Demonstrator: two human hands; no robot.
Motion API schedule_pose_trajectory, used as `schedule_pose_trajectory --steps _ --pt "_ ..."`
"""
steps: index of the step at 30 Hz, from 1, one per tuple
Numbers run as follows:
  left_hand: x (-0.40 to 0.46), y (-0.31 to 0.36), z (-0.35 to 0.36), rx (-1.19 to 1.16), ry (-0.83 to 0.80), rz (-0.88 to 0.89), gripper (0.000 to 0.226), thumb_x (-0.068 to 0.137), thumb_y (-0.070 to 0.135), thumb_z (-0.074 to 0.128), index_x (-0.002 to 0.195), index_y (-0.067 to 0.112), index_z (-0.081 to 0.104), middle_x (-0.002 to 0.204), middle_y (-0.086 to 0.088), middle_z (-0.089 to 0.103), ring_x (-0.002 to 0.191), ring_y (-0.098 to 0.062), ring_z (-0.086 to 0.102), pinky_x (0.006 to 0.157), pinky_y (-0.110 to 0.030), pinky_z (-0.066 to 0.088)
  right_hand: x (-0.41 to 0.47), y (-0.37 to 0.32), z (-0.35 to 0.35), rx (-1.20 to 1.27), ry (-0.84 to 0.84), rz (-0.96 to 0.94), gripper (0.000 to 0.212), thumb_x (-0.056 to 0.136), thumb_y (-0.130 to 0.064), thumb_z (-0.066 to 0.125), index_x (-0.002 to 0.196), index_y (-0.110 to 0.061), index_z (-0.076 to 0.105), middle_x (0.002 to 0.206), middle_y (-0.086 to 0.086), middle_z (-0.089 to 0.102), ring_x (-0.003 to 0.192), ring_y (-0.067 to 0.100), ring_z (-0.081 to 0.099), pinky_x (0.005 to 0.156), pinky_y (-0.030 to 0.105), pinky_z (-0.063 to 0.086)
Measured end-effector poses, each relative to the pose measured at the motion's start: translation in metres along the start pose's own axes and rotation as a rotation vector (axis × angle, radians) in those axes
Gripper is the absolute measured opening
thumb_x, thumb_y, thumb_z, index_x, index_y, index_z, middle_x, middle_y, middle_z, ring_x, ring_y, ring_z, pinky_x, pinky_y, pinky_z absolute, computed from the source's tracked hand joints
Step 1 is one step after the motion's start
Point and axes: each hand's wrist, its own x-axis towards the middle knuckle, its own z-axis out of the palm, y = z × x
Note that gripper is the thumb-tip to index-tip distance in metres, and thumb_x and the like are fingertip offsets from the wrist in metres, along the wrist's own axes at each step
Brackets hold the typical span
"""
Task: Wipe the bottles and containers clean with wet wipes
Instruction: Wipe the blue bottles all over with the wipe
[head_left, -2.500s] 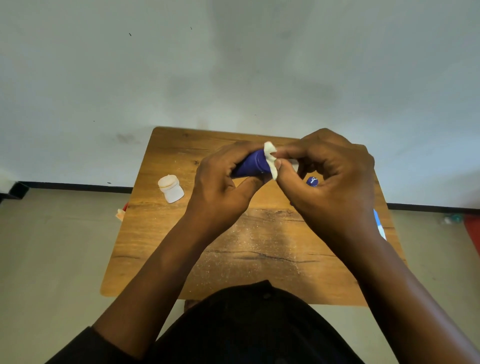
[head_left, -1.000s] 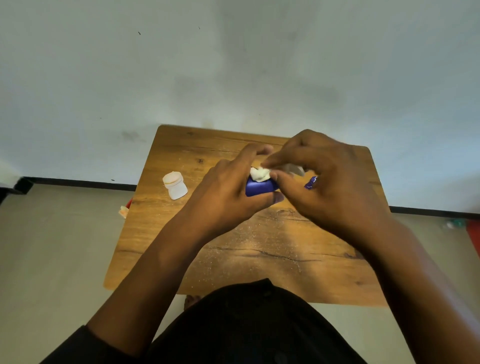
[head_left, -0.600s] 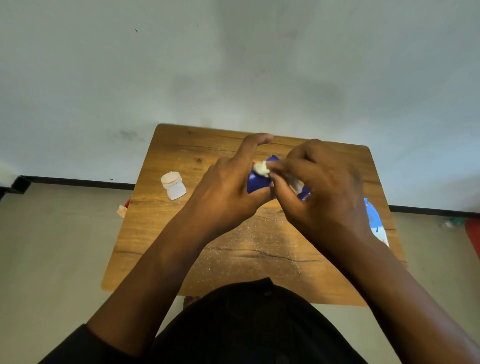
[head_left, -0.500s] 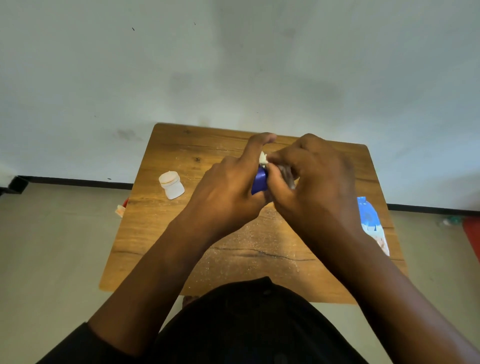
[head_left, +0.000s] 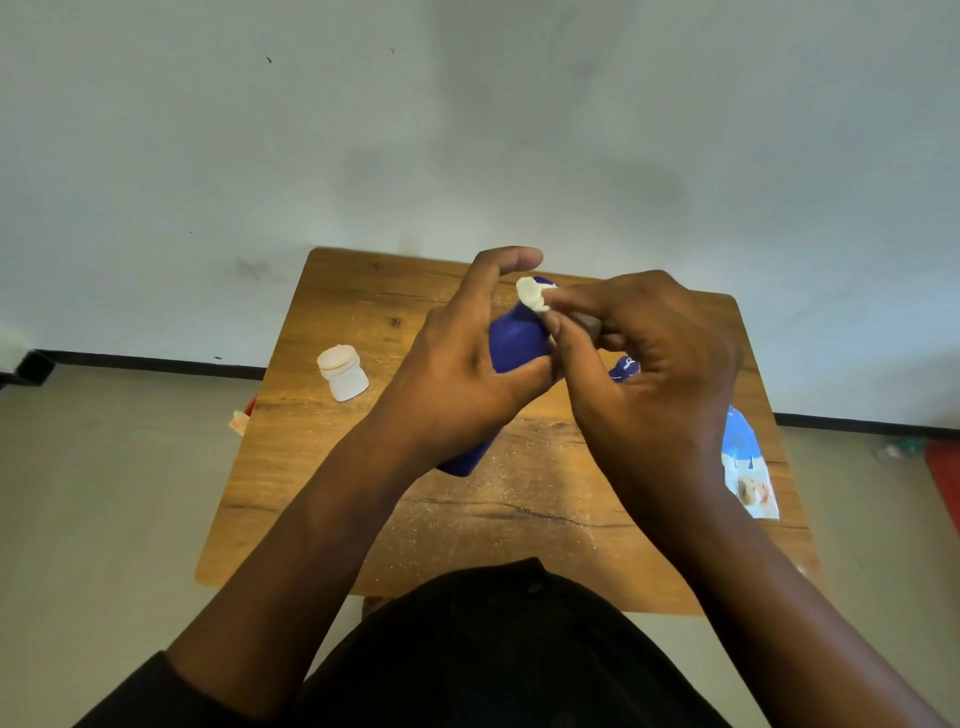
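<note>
My left hand (head_left: 462, 374) grips a dark blue bottle (head_left: 514, 340) above the wooden table (head_left: 322, 467), its base pointing down toward me and its top tilted away. My right hand (head_left: 649, 358) pinches a crumpled white wet wipe (head_left: 531, 294) and presses it against the bottle's upper end. Most of the bottle's body is hidden behind my left palm.
A small white jar (head_left: 343, 373) lies on the table's left side. A small blue cap (head_left: 623, 368) sits behind my right hand. The blue wet wipe pack (head_left: 748, 465) lies at the table's right edge. Fine white grit dusts the middle. Pale wall stands behind.
The bottle has been turned in my left hand, more of its blue body and base now showing. The wipe has slid up to the bottle's far end.
</note>
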Motion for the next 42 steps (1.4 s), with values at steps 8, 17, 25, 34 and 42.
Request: schedule_pose_trajectory --steps 8,17,25,34,42 --pt "-0.001 0.003 0.000 -0.072 -0.002 0.050 0.074 0.084 0.015 0.084 0.145 0.031 0.044 0.116 0.005 0.068 0.093 -0.014 0.071 0.074 -0.026 0.061 0.000 -0.004 -0.002 -0.017 -0.048 -0.074 0.014 0.093 -0.011 0.080 0.106 -0.013 0.082 0.095 0.003 0.075 0.087 0.012 0.069 0.076 0.026 0.053" --pt "-0.005 0.011 -0.013 -0.346 -0.196 0.117 0.067 0.083 0.001 0.073 0.146 0.013 0.052 0.114 0.000 0.072 0.087 -0.020 0.073 0.073 -0.036 0.061 0.009 -0.006 -0.021 0.182 -0.189 0.025 0.016 0.092 -0.022 0.081 0.105 -0.029 0.080 0.102 -0.013 0.076 0.100 0.017 0.069 0.079 0.036 0.053" --pt "-0.009 0.017 -0.016 -0.540 -0.325 0.116 0.083 0.077 -0.002 0.084 0.152 0.010 0.048 0.125 -0.009 0.070 0.100 -0.015 0.074 0.080 -0.024 0.057 0.005 -0.018 -0.030 0.323 -0.176 0.041 0.014 0.092 -0.018 0.079 0.105 -0.022 0.079 0.101 -0.006 0.077 0.096 0.024 0.069 0.075 0.036 0.054" --pt "-0.018 0.013 -0.010 -0.879 -0.417 0.005 0.044 0.079 0.018 0.048 0.116 0.022 0.072 0.095 -0.004 0.072 0.078 -0.022 0.066 0.069 -0.035 0.058 -0.004 -0.028 -0.027 0.252 -0.090 -0.049 0.020 0.090 -0.009 0.080 0.104 -0.022 0.074 0.104 -0.008 0.076 0.110 0.016 0.071 0.092 0.038 0.053" --pt "-0.015 0.006 -0.015 -0.834 -0.382 -0.064 0.068 0.063 0.037 0.084 0.118 0.006 0.056 0.090 -0.012 0.068 0.075 -0.029 0.066 0.069 -0.033 0.057 0.000 -0.024 -0.025 0.262 -0.008 0.090 0.018 0.094 -0.017 0.077 0.106 -0.028 0.071 0.103 -0.016 0.074 0.102 0.009 0.068 0.086 0.019 0.048"
